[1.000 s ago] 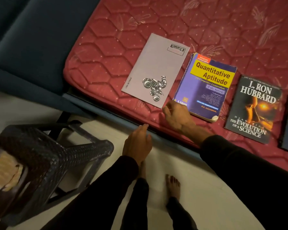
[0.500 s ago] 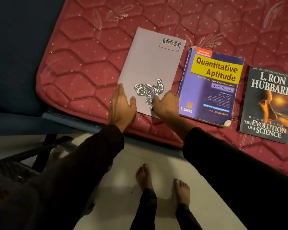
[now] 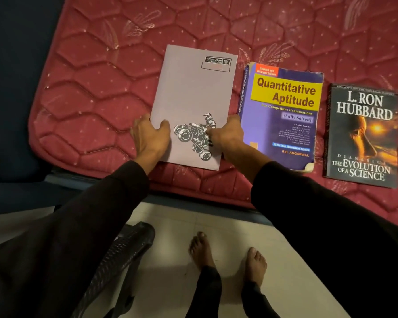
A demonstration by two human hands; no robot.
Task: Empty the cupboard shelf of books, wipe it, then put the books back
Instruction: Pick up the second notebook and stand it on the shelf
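Big red quilted mattress (image 3: 97, 92) takes up most of the view, with a dark blue cushion or frame (image 3: 12, 92) along its left side and pale floor tiles (image 3: 175, 253) below its near edge. A black woven plastic stool (image 3: 124, 255) sits on the floor just left of the person's bare feet (image 3: 228, 255). Three books lie flat in a row near the mattress edge: the black L. Ron Hubbard book (image 3: 363, 138) on the right, the blue-and-yellow Quantitative Aptitude book (image 3: 283, 115) in the middle, and a thin grey notebook (image 3: 193, 102) with a quad-bike drawing on the left, just beside the blue one. Both hands are on the notebook. The left hand (image 3: 149, 136) grips its left edge, thumb on the cover and fingers curled round the side. The right hand (image 3: 228, 136) pinches the right edge, squeezed between the notebook and the blue book.
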